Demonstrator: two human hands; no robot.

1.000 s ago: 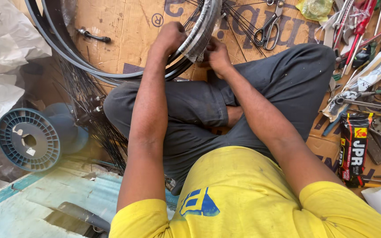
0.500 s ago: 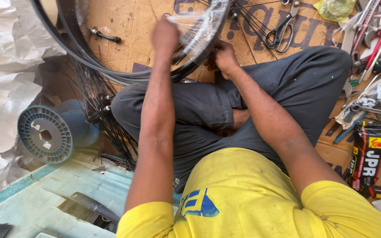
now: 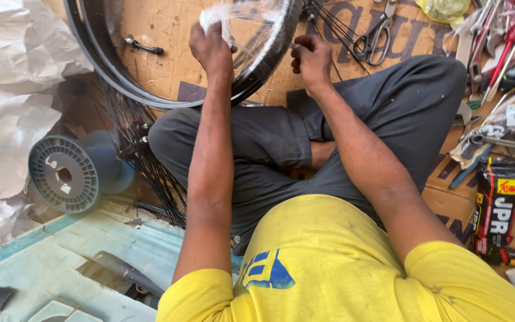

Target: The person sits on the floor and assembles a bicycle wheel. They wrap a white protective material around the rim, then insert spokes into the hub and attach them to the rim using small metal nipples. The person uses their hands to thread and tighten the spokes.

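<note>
At the top centre my left hand (image 3: 211, 50) grips a soft white rag (image 3: 219, 15) against the stiff, light wheel rim (image 3: 150, 98), my right hand (image 3: 311, 59) pinching thin springy spokes (image 3: 335, 27).

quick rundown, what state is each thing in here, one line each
left hand: closed on a white cloth, pressed to the rim
right hand: fingers curled at the rim edge
white cloth: bunched up
wheel rim: lying on cardboard against the knees
scissors: lying flat, blades shut
grey spool: on its side, empty
loose spokes: piled by the knee
</note>
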